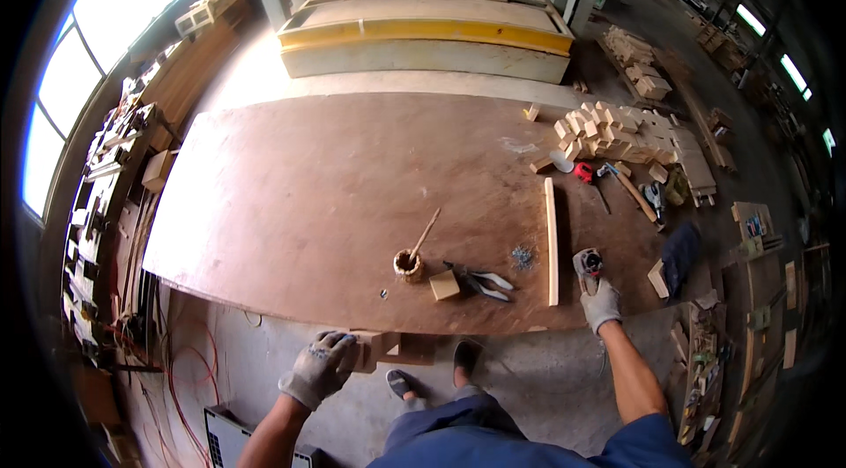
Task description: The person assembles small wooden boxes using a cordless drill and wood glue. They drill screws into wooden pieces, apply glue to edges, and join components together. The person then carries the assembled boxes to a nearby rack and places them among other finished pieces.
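My left hand (319, 368), in a pale work glove, is closed on a wooden block (368, 350) just off the table's near edge. My gloved right hand (602, 302) grips a small grey power tool (588, 263) with a dark round part, resting on the brown table (308, 195); its exact kind is unclear. Left of that tool lies a long wooden strip (552, 241). Nearer the middle are a pot (408, 266) with a stick standing in it, a small wood block (444, 286), pincers (487, 284) with dark and light handles, and a scatter of small metal bits (523, 256).
Cut wood blocks (608, 131) are heaped at the far right. A hammer (636, 195), a red-handled tool (585, 173) and a dark blue cloth (681, 258) lie nearby. A yellow-edged press (423, 32) stands beyond the table. Red hoses (211, 362) trail on the left floor.
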Action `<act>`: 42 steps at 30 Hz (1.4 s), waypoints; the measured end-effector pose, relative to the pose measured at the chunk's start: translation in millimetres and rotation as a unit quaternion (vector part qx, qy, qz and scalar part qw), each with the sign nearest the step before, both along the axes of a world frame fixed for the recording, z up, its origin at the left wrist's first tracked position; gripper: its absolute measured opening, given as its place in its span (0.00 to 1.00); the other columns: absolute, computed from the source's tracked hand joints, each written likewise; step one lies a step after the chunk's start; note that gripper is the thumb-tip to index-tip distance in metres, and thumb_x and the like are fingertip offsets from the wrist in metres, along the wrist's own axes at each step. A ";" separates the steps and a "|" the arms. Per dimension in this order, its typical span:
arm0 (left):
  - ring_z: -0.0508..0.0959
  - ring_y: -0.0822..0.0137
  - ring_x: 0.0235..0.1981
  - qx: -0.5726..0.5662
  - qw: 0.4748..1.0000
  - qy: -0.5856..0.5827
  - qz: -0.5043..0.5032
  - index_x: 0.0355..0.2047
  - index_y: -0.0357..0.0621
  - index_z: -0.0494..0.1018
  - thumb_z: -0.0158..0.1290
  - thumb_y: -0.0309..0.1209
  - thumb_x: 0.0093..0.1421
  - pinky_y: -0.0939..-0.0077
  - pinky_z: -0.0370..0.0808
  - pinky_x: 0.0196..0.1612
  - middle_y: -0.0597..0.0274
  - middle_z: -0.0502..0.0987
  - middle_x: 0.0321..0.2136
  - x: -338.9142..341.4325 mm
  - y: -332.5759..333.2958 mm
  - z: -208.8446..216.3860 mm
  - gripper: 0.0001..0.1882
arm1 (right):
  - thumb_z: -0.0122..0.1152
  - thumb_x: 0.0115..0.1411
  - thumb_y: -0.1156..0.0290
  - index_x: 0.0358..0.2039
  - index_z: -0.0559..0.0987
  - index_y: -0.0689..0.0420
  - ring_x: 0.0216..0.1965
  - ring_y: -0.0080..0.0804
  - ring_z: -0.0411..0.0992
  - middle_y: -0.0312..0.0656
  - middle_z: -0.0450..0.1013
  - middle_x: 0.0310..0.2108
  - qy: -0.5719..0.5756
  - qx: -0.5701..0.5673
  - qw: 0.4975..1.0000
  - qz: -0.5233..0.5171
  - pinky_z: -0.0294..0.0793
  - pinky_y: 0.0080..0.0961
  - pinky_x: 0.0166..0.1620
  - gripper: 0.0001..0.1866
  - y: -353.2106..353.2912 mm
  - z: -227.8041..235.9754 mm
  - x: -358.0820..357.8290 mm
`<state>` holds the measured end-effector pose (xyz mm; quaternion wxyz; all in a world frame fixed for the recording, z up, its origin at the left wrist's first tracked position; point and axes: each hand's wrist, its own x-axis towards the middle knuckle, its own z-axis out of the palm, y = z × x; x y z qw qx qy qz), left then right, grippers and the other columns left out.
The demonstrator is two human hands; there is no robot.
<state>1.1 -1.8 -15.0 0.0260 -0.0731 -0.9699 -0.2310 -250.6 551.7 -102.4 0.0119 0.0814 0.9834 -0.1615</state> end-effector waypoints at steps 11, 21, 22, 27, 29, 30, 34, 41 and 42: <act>0.78 0.43 0.56 -0.004 0.996 -0.083 0.018 0.56 0.42 0.76 0.64 0.29 0.56 0.53 0.81 0.55 0.46 0.78 0.54 1.3 1.4 3.7 0.26 | 0.64 0.62 0.76 0.43 0.79 0.61 0.26 0.24 0.74 0.35 0.77 0.31 -0.239 -0.478 0.845 0.031 0.76 0.27 0.32 0.09 -114.1 85.4 122.1; 0.77 0.43 0.57 -0.018 0.995 -0.094 0.024 0.57 0.42 0.76 0.67 0.27 0.52 0.53 0.80 0.57 0.48 0.78 0.55 -0.2 0.4 5.3 0.30 | 0.71 0.55 0.65 0.48 0.82 0.62 0.46 0.46 0.84 0.52 0.84 0.43 -0.266 -0.352 0.853 0.278 0.83 0.38 0.49 0.22 -179.7 60.8 156.1; 0.77 0.43 0.57 -0.018 0.995 -0.096 0.024 0.57 0.42 0.76 0.67 0.26 0.52 0.53 0.80 0.57 0.48 0.78 0.55 -0.7 0.4 5.0 0.30 | 0.71 0.55 0.64 0.47 0.82 0.62 0.45 0.47 0.84 0.52 0.84 0.42 -0.260 -0.359 0.847 0.294 0.83 0.39 0.48 0.21 -184.7 58.4 157.6; 0.77 0.44 0.58 -0.016 0.994 -0.101 0.030 0.57 0.42 0.76 0.65 0.27 0.54 0.53 0.80 0.58 0.48 0.78 0.55 -1.7 1.2 7.9 0.28 | 0.71 0.55 0.63 0.43 0.83 0.59 0.42 0.49 0.84 0.52 0.83 0.37 -0.281 -0.366 0.816 0.348 0.84 0.42 0.45 0.18 -202.6 62.0 156.2; 0.77 0.44 0.58 -0.015 0.993 -0.108 0.034 0.57 0.42 0.77 0.65 0.27 0.55 0.53 0.79 0.58 0.49 0.78 0.55 -2.2 2.0 9.3 0.27 | 0.70 0.55 0.63 0.43 0.83 0.58 0.41 0.50 0.83 0.52 0.83 0.36 -0.250 -0.344 0.823 0.376 0.83 0.43 0.45 0.18 -212.2 66.9 156.1; 0.77 0.44 0.58 -0.016 0.993 -0.111 0.036 0.57 0.42 0.77 0.64 0.27 0.56 0.53 0.79 0.58 0.49 0.79 0.55 -2.9 2.6 10.8 0.26 | 0.70 0.54 0.64 0.43 0.83 0.58 0.41 0.51 0.83 0.52 0.83 0.36 -0.233 -0.332 0.826 0.390 0.83 0.44 0.45 0.17 -215.7 68.8 154.8; 0.77 0.45 0.57 -0.018 0.994 -0.100 0.037 0.57 0.42 0.77 0.64 0.27 0.56 0.53 0.79 0.58 0.49 0.79 0.55 -1.4 2.1 8.0 0.26 | 0.70 0.54 0.67 0.44 0.82 0.60 0.43 0.51 0.83 0.53 0.83 0.39 -0.232 -0.304 0.804 0.454 0.82 0.43 0.48 0.18 -222.8 72.8 145.9; 0.77 0.44 0.57 -0.004 0.996 -0.090 0.028 0.57 0.42 0.76 0.65 0.26 0.56 0.53 0.79 0.58 0.48 0.78 0.55 -3.5 0.3 8.4 0.27 | 0.70 0.55 0.68 0.51 0.80 0.63 0.49 0.50 0.82 0.52 0.82 0.45 -0.247 -0.274 0.789 0.491 0.81 0.40 0.53 0.23 -235.5 86.6 136.2; 0.77 0.44 0.57 -0.003 0.996 -0.090 0.027 0.57 0.42 0.76 0.65 0.26 0.56 0.53 0.79 0.58 0.48 0.78 0.55 -3.0 0.3 8.8 0.27 | 0.70 0.55 0.68 0.51 0.80 0.63 0.49 0.50 0.82 0.52 0.82 0.45 -0.224 -0.262 0.789 0.508 0.81 0.40 0.53 0.23 -235.9 86.9 137.0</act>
